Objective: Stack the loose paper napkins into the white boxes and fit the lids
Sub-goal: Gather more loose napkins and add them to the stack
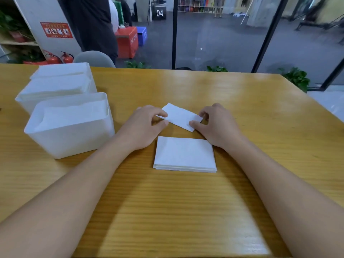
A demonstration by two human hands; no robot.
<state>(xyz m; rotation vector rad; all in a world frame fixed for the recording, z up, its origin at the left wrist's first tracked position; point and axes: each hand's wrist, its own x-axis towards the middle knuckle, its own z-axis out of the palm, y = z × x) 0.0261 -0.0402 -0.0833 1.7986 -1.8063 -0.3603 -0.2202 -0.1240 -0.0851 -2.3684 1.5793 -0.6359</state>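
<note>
Napkin stack (185, 155) lies flat mid-table (186, 211), long axis left-right. Just beyond, left hand (147, 125) and right hand (216, 125) pinch opposite ends of a folded napkin (181, 117), angled far-left to near-right. Open boxes (70, 125) sit far left.

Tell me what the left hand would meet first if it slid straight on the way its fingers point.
Most likely the right hand: the left hand points rightward along the small folded white paper napkin both hands pinch, and the right hand holds its far end. Depth is hard to judge.
</note>
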